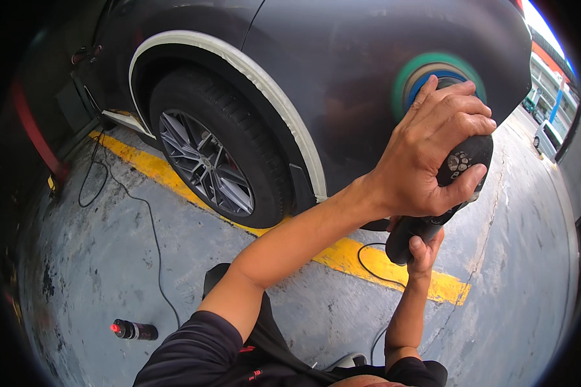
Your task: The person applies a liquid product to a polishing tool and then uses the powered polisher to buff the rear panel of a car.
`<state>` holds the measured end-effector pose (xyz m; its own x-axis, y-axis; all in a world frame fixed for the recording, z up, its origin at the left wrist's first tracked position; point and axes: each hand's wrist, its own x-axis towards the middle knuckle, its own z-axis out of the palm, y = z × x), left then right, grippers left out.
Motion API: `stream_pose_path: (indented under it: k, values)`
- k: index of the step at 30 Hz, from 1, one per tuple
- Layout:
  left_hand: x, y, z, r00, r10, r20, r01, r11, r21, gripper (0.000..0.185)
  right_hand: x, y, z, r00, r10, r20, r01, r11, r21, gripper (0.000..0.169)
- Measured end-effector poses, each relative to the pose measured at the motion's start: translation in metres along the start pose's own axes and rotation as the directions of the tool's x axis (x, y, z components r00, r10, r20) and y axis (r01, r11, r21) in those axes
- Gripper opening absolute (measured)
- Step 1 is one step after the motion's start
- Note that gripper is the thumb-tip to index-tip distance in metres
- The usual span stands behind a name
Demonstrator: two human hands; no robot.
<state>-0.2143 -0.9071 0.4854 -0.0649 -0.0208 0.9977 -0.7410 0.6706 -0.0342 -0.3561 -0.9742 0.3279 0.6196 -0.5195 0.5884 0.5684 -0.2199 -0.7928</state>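
My left hand (428,140) is spread over the head of a black electric car polisher (479,147), fingers toward the pad and thumb around its side. Lower down, my right hand (426,251) grips the polisher's black handle (401,239). A green foam polishing pad (398,92) on a blue backing plate (416,89) lies against the dark grey rear body panel (353,58) of a car. The pad's rim is blurred as if spinning. Whitish masking tape (271,104) lines the wheel arch left of the polisher.
The rear tyre (266,179) with its alloy wheel (208,164) stands by a yellow floor line (339,256). A black cable (155,232) trails across the grey concrete floor (101,271). A black bottle with a red cap (135,330) lies at lower left. A red post (36,130) rises at far left.
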Motion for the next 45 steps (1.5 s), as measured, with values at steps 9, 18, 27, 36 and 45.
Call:
stream_pose_path:
  k: [9, 18, 27, 36, 45]
  values:
    - [0.015, -0.006, -0.089, 0.999, -0.013, 0.051, 0.008, 0.996, 0.084, 0.049, 0.02, -0.009, 0.076, 0.995, 0.077, 0.065, -0.077, 0.997, 0.0, 0.075]
    - [0.031, -0.002, -0.112, 0.976, -0.128, -0.177, 0.142, 0.987, 0.071, 0.046, 0.046, -0.047, 0.092, 0.978, -0.116, 0.175, 0.123, 0.992, -0.028, 0.093]
    - [0.035, 0.002, -0.045, 0.988, -0.066, 0.136, 0.059, 0.997, 0.054, 0.047, 0.016, -0.011, 0.054, 0.994, -0.108, 0.025, 0.106, 0.99, 0.09, 0.1]
    - [0.038, 0.004, -0.021, 0.977, -0.041, 0.21, 0.035, 0.999, 0.032, 0.044, 0.004, 0.013, 0.048, 0.998, -0.055, 0.011, 0.05, 0.968, 0.246, 0.103]
    - [0.037, -0.001, -0.062, 0.98, -0.136, -0.147, 0.131, 0.991, -0.042, 0.049, 0.048, -0.045, 0.05, 0.971, -0.183, 0.155, 0.202, 0.972, -0.118, 0.095]
